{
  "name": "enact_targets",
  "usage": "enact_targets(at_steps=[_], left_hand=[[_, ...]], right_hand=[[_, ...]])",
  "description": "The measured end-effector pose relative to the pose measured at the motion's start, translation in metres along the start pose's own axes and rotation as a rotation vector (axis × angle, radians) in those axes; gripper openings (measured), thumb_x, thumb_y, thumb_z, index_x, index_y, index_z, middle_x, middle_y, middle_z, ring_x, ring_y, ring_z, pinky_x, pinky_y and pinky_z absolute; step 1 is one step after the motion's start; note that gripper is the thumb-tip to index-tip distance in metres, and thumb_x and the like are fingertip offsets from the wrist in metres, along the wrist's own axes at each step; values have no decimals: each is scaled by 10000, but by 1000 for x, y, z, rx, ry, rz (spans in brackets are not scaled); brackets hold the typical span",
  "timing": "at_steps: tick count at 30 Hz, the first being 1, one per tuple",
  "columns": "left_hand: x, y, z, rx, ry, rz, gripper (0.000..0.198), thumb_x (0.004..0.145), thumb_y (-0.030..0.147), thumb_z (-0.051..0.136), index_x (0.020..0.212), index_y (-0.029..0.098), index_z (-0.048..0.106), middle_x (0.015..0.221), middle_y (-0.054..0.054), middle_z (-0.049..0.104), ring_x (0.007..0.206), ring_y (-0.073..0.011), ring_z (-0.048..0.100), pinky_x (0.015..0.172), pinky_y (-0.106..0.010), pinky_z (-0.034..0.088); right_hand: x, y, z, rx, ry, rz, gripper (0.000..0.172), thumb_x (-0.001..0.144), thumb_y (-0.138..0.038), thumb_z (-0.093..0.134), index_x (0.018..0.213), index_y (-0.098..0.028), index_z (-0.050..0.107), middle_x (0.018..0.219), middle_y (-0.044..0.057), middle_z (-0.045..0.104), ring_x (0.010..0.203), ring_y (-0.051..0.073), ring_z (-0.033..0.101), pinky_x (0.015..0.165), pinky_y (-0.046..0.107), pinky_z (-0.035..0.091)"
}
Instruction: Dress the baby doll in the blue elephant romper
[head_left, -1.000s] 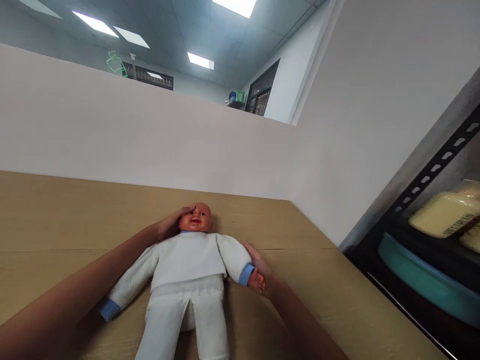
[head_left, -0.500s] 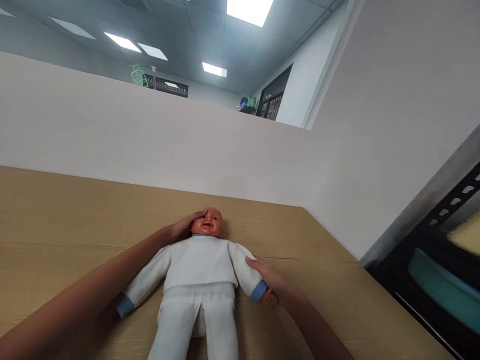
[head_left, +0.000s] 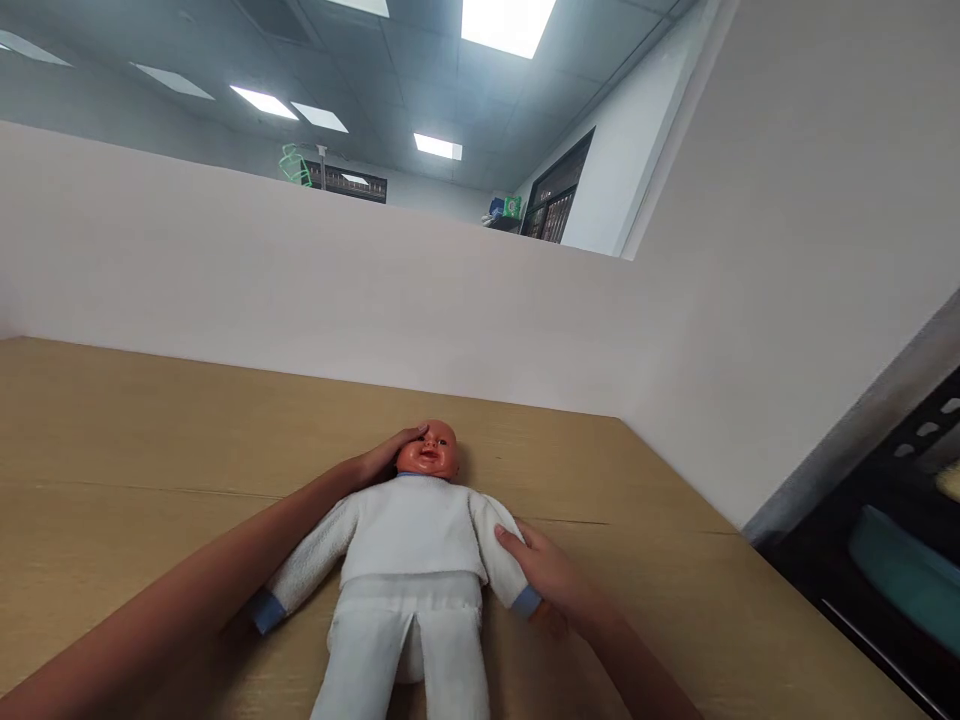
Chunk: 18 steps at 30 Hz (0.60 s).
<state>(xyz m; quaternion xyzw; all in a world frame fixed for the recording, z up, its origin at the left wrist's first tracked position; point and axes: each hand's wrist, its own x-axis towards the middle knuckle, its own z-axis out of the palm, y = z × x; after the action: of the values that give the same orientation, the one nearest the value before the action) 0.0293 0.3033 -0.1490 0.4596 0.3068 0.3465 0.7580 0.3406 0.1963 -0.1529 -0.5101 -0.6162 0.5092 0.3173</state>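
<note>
A baby doll (head_left: 414, 530) lies on its back on the brown tabletop (head_left: 187, 430). It wears a white top and white trousers, with blue trim at the collar and cuffs. My left hand (head_left: 388, 456) cups the side of its head, the thumb resting across the brow and the other fingers mostly hidden behind. Around the doll's sleeved arm on the right, my right hand (head_left: 544, 568) is closed, thumb on top near the elbow. The doll's other arm stretches out under my left forearm, and its feet are cut off by the lower edge.
A low pale partition (head_left: 337, 300) rises behind the table, meeting a wall (head_left: 765, 250) on the right. Beyond the table's right edge stands a dark rack (head_left: 817, 560) with a teal item (head_left: 904, 575). Green hangers (head_left: 295, 165) show above the partition.
The view has shifted slightly, so everything sits a little further right. My right thumb has moved slightly on the doll's sleeve; my left hand stays at its head.
</note>
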Motion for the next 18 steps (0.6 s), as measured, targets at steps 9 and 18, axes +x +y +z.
enact_targets(at_steps=[9,18], left_hand=[[-4,0,5,37,14,8,772,904,772,671,1283,104,744,1329,-183,753,1294,-378,683,1133,-401,533],[-14,6,16,130,91,49,812,835,838,690,1247,141,749,1329,-183,753,1272,-398,688,1114,-423,537]], right_hand=[[-1,2,3,-270,54,-121,579,986,-599,494,1281,-158,727,1379,175,720,1361,367,605,1213,514,398],[2,4,-1,-352,116,-146,555,987,-577,473,1223,-136,714,1278,177,743,1245,338,645,1140,468,440]])
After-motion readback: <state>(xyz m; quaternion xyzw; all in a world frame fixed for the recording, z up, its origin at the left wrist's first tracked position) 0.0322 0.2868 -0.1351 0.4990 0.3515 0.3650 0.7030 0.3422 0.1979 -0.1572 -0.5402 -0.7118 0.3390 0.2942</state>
